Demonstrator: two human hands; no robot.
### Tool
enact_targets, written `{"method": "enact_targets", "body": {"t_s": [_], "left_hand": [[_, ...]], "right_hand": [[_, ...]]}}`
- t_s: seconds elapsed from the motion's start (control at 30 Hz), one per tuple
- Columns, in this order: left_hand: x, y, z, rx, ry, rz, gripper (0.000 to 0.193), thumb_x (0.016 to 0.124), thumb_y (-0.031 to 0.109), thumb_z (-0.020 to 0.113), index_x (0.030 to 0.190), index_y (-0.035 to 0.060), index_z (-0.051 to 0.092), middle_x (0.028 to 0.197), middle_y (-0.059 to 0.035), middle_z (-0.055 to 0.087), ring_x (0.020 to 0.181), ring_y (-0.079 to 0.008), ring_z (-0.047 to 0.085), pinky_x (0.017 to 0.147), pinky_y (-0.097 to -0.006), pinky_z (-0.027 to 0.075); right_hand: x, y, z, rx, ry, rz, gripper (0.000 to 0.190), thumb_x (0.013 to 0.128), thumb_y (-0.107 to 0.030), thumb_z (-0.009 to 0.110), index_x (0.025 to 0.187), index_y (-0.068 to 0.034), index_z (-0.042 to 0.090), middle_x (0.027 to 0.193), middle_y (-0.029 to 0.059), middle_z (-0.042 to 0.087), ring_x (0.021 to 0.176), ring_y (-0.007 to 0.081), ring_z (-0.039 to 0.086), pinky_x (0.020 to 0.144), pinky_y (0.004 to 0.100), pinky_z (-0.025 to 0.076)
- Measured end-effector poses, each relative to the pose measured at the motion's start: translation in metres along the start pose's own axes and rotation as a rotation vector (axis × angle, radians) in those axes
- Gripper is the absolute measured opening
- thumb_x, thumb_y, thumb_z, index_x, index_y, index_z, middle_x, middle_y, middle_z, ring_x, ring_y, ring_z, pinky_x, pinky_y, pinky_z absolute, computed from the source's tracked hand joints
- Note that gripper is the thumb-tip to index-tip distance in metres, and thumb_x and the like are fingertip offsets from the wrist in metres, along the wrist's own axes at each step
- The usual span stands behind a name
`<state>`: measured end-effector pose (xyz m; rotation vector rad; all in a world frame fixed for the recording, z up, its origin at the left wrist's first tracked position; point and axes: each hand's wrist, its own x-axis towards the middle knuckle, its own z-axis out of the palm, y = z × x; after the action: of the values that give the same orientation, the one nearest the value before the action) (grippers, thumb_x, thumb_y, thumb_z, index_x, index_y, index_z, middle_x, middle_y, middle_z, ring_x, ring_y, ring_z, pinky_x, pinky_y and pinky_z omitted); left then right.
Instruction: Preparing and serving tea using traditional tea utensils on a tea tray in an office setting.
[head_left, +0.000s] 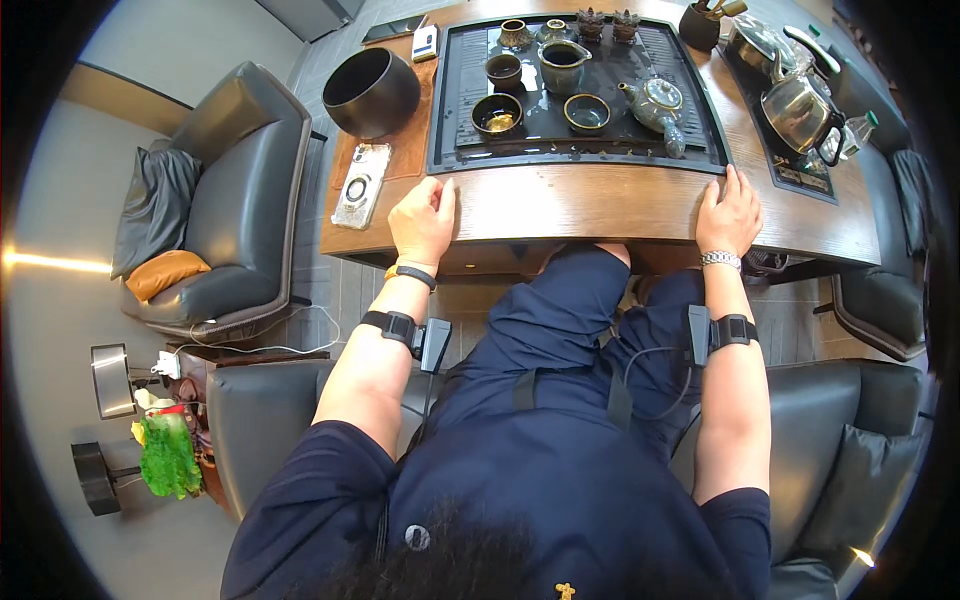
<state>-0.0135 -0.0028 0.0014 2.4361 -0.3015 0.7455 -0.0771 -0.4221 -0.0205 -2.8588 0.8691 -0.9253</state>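
My left hand (424, 221) rests on the wooden table (577, 206) near its front edge, fingers curled in and nothing visible in them. Beside it lies a phone in a clear case with a ring (362, 187). My right hand (730, 212) lies flat on the wood, fingertips at the near right corner of the black tea tray (581, 158). On that tray stand a glazed teapot (660, 105), a pitcher (562, 71), a dark cup (503, 71), a gold-bottomed cup (497, 116) and a rimmed bowl-shaped cup (587, 112).
A large black bowl (373, 94) stands on a brown cloth (409, 154) at the left. On the right, a steel kettle (799, 109) sits on a dark heating panel (802, 180). Two small plant-shaped ornaments (607, 26) are at the tray's far edge. A leather armchair (240, 202) is leftward.
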Motion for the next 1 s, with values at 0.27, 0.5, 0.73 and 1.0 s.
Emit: {"method": "enact_targets", "body": {"t_s": [0.27, 0.5, 0.73, 1.0], "left_hand": [[0.004, 0.002, 0.001, 0.034, -0.048, -0.037, 0.026, 0.090, 0.027, 0.068, 0.073, 0.0090, 0.060, 0.064, -0.0106, 0.063, 0.060, -0.0307, 0.063, 0.056, -0.0398, 0.048], [0.001, 0.001, -0.002, 0.064, -0.042, 0.018, 0.030, 0.092, 0.030, 0.067, 0.073, 0.0090, 0.060, 0.062, -0.0103, 0.061, 0.057, -0.0300, 0.061, 0.054, -0.0393, 0.047], [0.001, 0.002, -0.005, 0.030, -0.042, -0.005, 0.027, 0.091, 0.027, 0.068, 0.072, 0.0091, 0.059, 0.063, -0.0106, 0.061, 0.057, -0.0306, 0.061, 0.054, -0.0404, 0.047], [0.000, -0.001, -0.005, 0.009, -0.082, -0.041, 0.023, 0.089, 0.026, 0.069, 0.075, 0.0094, 0.061, 0.065, -0.0092, 0.063, 0.060, -0.0306, 0.063, 0.055, -0.0406, 0.048]], "right_hand": [[0.003, 0.001, 0.000, -0.024, 0.029, 0.003, 0.043, 0.094, -0.036, 0.055, 0.131, -0.017, 0.062, 0.135, 0.0053, 0.059, 0.128, 0.0243, 0.051, 0.109, 0.0443, 0.036], [-0.004, -0.004, 0.004, 0.042, 0.038, -0.001, 0.043, 0.092, -0.033, 0.058, 0.130, -0.013, 0.061, 0.135, 0.0073, 0.058, 0.128, 0.0252, 0.049, 0.111, 0.0466, 0.032], [-0.002, -0.004, -0.001, 0.034, 0.012, 0.026, 0.044, 0.093, -0.032, 0.058, 0.132, -0.014, 0.060, 0.136, 0.0077, 0.058, 0.129, 0.0257, 0.049, 0.110, 0.0459, 0.035], [0.000, -0.003, -0.001, 0.027, -0.017, 0.016, 0.043, 0.092, -0.030, 0.060, 0.132, -0.016, 0.061, 0.134, 0.0061, 0.060, 0.127, 0.0251, 0.051, 0.110, 0.0437, 0.034]]}}
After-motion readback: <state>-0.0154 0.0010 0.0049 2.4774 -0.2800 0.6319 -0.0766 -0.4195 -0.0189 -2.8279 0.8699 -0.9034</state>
